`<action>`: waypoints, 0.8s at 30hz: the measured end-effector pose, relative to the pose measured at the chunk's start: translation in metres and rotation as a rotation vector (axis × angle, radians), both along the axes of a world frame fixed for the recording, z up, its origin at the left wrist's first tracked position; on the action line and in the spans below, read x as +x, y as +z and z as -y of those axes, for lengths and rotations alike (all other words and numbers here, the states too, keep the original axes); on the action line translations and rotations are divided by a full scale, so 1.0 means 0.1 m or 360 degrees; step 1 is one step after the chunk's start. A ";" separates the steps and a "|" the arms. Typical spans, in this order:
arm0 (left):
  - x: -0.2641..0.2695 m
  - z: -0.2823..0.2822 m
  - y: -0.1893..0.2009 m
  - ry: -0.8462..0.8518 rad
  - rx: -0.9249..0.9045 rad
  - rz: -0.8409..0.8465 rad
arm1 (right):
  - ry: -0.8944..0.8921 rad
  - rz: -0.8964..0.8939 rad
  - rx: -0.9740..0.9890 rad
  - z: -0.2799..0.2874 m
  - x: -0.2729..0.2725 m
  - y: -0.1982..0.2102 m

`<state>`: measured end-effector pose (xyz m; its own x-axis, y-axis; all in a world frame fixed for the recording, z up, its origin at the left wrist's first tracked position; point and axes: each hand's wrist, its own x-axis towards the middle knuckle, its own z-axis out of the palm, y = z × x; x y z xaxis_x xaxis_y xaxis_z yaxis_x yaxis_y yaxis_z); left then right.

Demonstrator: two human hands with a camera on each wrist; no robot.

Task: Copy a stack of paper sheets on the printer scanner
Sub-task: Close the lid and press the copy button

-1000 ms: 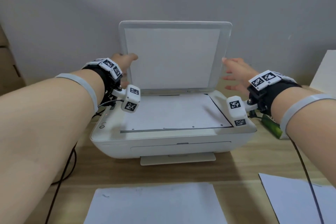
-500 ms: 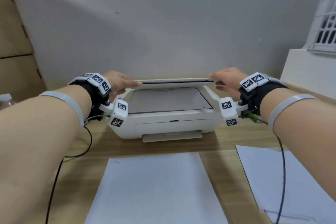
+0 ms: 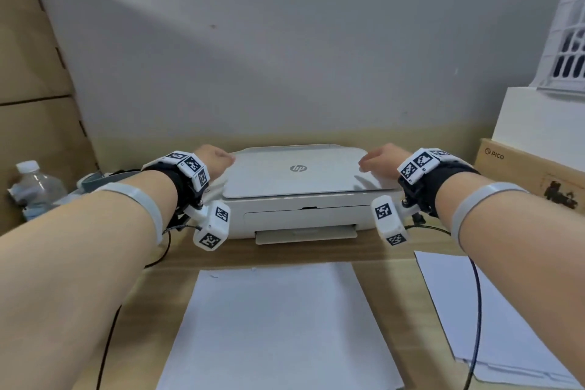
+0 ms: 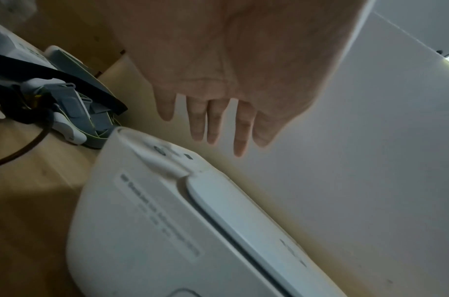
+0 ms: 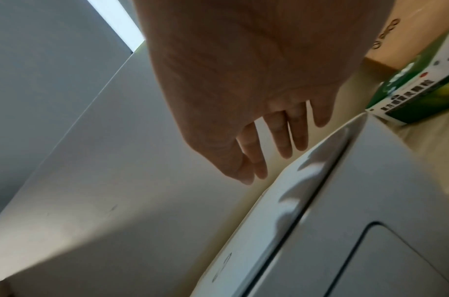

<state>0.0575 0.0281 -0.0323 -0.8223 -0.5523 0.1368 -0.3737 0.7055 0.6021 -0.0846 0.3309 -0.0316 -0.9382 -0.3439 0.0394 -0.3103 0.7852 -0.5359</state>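
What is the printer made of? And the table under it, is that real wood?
The printer looks like smooth white plastic: rounded moulded edges, and a soft sheen on its lid. The table shows a pale wood-grain pattern with a matte look; whether it is solid wood or a printed layer cannot be told.

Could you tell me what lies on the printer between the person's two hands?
The head view shows only the closed scanner lid between the left hand and right hand.

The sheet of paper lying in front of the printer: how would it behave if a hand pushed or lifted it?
The sheet of paper lies flat and thin on the smooth wooden table, so a push would likely slide it easily. Lifted by one edge, it would probably droop.
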 end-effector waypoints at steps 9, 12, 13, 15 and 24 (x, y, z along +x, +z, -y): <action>-0.04 0.52 -0.33 0.0075 0.0389 0.0197 | 0.0598 -0.0092 0.0277 0.89 0.12 -0.16; -0.06 0.53 -0.40 0.0127 0.0433 0.0178 | 0.0686 -0.0098 0.0359 1.22 0.18 -0.20; -0.05 0.54 -0.42 0.0133 0.0453 0.0151 | 0.0709 -0.0102 0.0387 1.30 0.18 -0.23; -0.05 0.57 -0.47 0.0153 0.0497 0.0123 | 0.0706 -0.0148 0.0505 1.42 0.18 -0.29; 0.07 0.44 -0.62 0.0137 0.0453 -0.0157 | 0.0757 -0.0444 0.0871 1.33 0.47 -0.27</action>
<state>0.0641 -0.0157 -0.0946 -0.7614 -0.6468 0.0434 -0.3547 0.4717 0.8073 -0.0378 0.1978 -0.0585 -0.6651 -0.7457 -0.0391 -0.7468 0.6640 0.0373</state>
